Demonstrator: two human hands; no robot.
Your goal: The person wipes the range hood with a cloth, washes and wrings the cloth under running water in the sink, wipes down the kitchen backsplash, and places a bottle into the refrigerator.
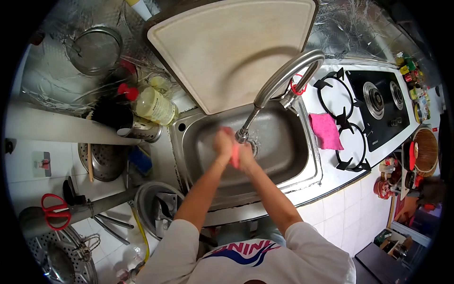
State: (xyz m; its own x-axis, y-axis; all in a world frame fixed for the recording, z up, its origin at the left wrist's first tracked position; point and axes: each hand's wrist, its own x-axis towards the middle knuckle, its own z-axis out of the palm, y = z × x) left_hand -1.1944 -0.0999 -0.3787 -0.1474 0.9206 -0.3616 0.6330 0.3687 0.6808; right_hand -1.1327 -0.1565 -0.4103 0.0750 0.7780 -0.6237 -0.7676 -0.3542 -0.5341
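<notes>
Over the metal sink basin (198,137), both my hands are close together around a pink-red cloth (235,155). My left hand (223,143) is closed on the cloth, part of which shows above its fingers. On the other side, my right hand (245,156) grips the same cloth just below the faucet spout (242,135). The fingers of both hands are partly blurred. Behind the basin the curved metal faucet (279,78) arches over. A bright pink cloth (325,131) lies on the counter right of the sink.
A large cutting board (227,47) leans behind the sink. Left of it stands a bottle with a red pump (156,106). Pot stands (352,146) and a black gas stove (378,106) are at the right. Red scissors (56,212) hang at the left, near a metal pot (142,208).
</notes>
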